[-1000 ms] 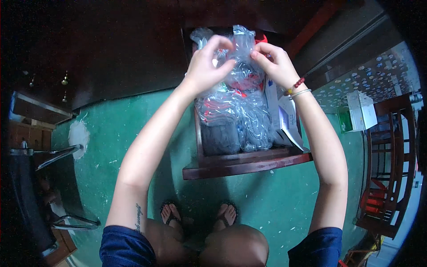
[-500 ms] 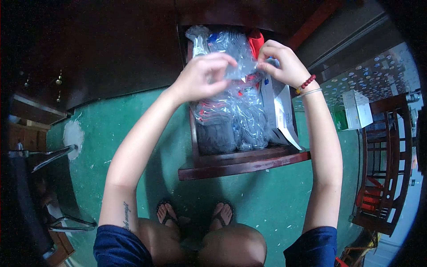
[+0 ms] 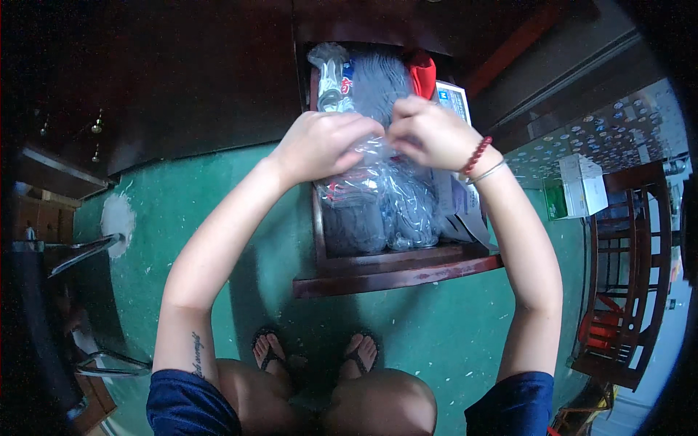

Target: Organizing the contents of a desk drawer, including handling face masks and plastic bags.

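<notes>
My left hand (image 3: pixel 327 147) and my right hand (image 3: pixel 430 136) meet above an open wooden drawer (image 3: pixel 396 276). Between them is a crinkled clear plastic bag (image 3: pixel 374 151), its edge pinched in the fingers of both hands. Just beyond the fingers lies a stack of grey folded items (image 3: pixel 382 83), perhaps fabric, in the back of the drawer. Nearer to me, two dark grey plastic-wrapped bundles (image 3: pixel 354 224) lie side by side. My hands partly cover the bag and the drawer's middle.
A clear-wrapped silvery item (image 3: pixel 330 76) lies at the drawer's back left, a red item (image 3: pixel 422 76) at its back right. Printed papers (image 3: pixel 459 207) line the right side. Dark cabinet fronts (image 3: pixel 182 80) rise behind; a wooden chair (image 3: pixel 625 276) stands right on the green floor (image 3: pixel 247 211).
My hands have come closer together and slightly lower, bringing the plastic toward the near bundles. The grey stack at the back shows more plainly, without the shiny plastic seen over it before.
</notes>
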The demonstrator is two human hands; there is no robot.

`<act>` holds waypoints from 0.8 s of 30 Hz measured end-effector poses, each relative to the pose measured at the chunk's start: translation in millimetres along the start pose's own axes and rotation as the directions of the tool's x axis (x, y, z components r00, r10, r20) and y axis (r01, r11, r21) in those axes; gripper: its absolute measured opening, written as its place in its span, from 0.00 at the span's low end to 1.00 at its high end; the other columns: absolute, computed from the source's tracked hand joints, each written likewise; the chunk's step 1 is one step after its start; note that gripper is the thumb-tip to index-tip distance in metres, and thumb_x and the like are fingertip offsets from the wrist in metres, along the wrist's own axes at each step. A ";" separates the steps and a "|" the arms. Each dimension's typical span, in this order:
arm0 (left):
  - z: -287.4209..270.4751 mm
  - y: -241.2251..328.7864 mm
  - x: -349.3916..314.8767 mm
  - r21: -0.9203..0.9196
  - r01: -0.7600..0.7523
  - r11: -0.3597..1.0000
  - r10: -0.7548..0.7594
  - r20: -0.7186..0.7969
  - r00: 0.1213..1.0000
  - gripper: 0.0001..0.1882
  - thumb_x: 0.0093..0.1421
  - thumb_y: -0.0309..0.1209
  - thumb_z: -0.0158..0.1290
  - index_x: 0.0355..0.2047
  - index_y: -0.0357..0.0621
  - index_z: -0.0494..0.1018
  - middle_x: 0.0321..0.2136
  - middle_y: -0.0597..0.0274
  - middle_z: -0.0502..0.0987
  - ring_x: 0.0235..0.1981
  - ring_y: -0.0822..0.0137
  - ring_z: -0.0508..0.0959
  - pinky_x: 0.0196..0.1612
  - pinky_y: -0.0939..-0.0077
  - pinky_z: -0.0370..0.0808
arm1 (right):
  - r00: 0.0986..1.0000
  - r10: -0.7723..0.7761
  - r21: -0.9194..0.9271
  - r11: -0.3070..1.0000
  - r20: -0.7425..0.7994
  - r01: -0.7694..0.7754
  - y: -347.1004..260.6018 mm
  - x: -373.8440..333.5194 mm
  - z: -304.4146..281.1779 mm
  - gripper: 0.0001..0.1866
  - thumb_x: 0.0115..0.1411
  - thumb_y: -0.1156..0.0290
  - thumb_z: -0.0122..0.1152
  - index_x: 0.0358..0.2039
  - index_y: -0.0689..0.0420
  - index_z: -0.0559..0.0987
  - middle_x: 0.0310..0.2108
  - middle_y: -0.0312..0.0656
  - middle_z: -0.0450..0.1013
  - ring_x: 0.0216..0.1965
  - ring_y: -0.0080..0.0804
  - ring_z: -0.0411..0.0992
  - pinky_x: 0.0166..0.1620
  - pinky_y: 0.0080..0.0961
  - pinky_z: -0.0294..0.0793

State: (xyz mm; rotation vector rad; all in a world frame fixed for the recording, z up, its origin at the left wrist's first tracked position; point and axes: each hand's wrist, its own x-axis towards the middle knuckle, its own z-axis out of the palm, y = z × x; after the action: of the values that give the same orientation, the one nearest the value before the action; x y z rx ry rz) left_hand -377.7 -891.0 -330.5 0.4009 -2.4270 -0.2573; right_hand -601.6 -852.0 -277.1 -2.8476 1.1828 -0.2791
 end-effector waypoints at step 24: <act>0.8 -8.3 10.6 -0.077 0.219 0.973 -0.203 0.175 0.963 0.17 0.57 0.48 0.52 0.38 0.52 0.77 0.18 0.53 0.75 0.22 0.54 0.78 0.29 0.61 0.74 | 0.992 0.036 -0.063 0.997 -0.121 -0.043 12.2 -1.4 -12.7 0.06 0.49 0.72 0.61 0.28 0.58 0.78 0.28 0.44 0.70 0.34 0.44 0.72 0.38 0.35 0.73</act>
State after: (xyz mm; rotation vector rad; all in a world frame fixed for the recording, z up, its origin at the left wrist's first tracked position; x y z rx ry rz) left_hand -384.2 -902.4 -327.4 0.6190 -2.5227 -0.5171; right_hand -613.4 -859.3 -266.2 -2.8958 1.2912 -0.4225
